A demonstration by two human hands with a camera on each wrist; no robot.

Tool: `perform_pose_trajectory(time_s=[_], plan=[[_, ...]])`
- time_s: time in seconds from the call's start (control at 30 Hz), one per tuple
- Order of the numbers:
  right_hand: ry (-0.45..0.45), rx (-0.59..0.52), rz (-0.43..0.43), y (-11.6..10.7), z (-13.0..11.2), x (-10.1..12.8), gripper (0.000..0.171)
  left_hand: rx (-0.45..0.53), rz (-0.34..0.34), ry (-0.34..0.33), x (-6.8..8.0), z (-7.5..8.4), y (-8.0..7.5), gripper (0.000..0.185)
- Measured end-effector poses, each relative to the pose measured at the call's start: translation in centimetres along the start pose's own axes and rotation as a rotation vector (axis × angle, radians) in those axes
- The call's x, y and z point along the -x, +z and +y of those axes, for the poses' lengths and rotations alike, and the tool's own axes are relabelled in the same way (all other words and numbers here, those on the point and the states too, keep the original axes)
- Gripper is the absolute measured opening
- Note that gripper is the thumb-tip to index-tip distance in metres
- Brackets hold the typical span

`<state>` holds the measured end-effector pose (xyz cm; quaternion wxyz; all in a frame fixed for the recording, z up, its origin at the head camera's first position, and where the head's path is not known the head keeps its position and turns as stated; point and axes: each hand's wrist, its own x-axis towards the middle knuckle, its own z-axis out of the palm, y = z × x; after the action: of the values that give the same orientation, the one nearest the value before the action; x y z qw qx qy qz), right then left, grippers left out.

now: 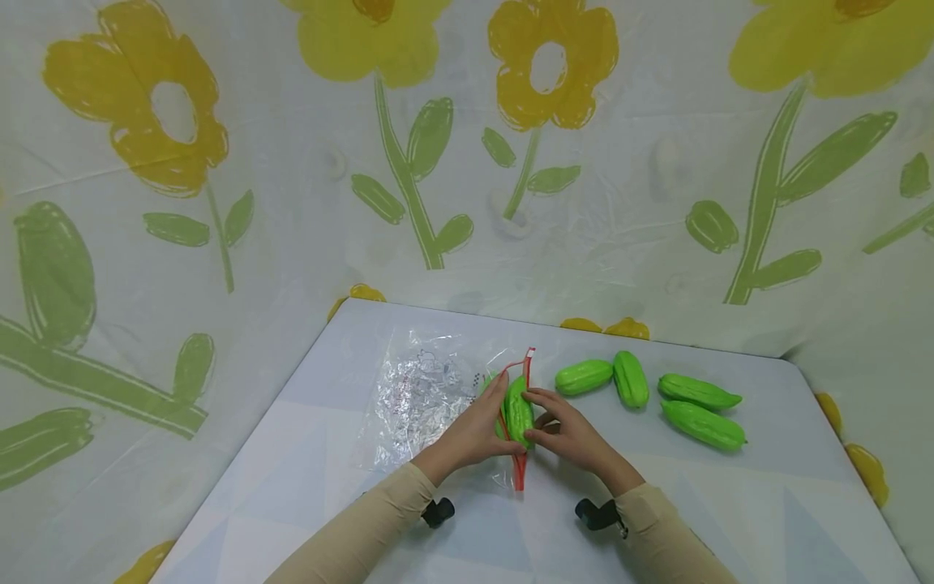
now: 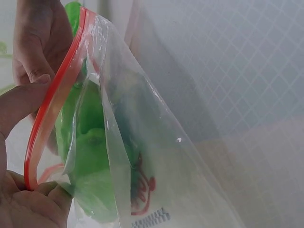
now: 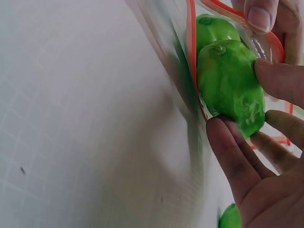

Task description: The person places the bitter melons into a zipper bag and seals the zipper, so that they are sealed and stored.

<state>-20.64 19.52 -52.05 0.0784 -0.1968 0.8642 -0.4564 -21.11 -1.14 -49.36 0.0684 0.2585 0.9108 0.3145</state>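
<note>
- A green toy gourd [image 1: 519, 412] is lying in the red-rimmed mouth of a clear zip bag [image 1: 426, 397], near the middle of the bench [image 1: 766, 503]; in the right wrist view a second green piece [image 3: 214, 28] is showing just behind it, deeper in the bag.
- The right hand [image 1: 572, 434] is holding the gourd from its right side, its grip closing on it with the thumb on the upper flank and the fingertips [image 3: 228, 142] pressing its near end.
- The left hand [image 1: 477, 430] is pinching the bag's red zip rim [image 2: 50, 102] at the left of the mouth, thumb and fingers closing on the plastic and keeping the mouth spread.
- The bag's crinkled body is stretching away to the left and far side of the hands, lying flat on the bench, with some print showing on the film.
- Four more green gourds are lying on the bench to the right of the hands: one pair [image 1: 584, 376] touching each other nearer the bag, another pair [image 1: 700, 392] side by side further right.
- Both forearms are wearing beige sleeves [image 1: 365, 527], with a dark wrist mount [image 1: 598, 514] showing at each cuff.
- A white cloth with yellow flowers [image 1: 550, 65] and green stems is hanging behind and around the bench.
</note>
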Motion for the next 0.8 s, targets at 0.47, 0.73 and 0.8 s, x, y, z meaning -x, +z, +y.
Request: perform_pose_trajectory(time_s=[0.47, 0.73, 0.8], plan=[[-0.026, -0.005, 0.003, 0.56, 0.29, -0.37, 0.063, -0.014, -0.006, 0.004, 0.11, 0.06, 0.18, 0.117], [-0.047, 0.004, 0.007, 0.88, 0.26, -0.59, 0.062, -0.023, 0.004, 0.009, 0.25, 0.11, 0.22, 0.116], [-0.052, 0.003, 0.007, 0.97, 0.23, -0.65, 0.061, -0.021, 0.004, 0.008, 0.26, 0.12, 0.24, 0.116]])
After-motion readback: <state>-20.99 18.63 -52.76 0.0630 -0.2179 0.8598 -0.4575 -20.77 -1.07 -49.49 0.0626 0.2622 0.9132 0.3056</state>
